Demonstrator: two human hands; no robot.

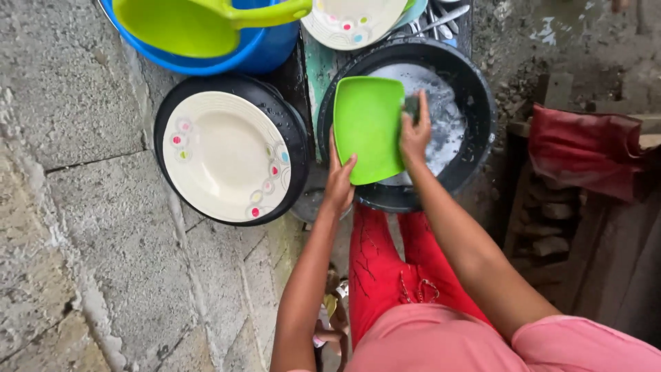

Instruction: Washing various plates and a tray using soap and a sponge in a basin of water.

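Observation:
I hold a square green plastic plate point(367, 124) over a black basin point(475, 89) of soapy water. My left hand point(339, 180) grips the plate's lower left corner. My right hand point(415, 131) presses a dark scrubbing sponge point(412, 105) against the plate's right edge. Foam covers the water behind the plate.
A cream plate with coloured dots point(227, 155) lies in a second black basin point(297, 124) to the left. A blue tub point(268, 48) with a lime-green scoop point(186, 24) stands behind it. Another patterned plate point(351, 21) and cutlery point(441, 19) lie at the back. Red cloth point(585, 148) hangs right.

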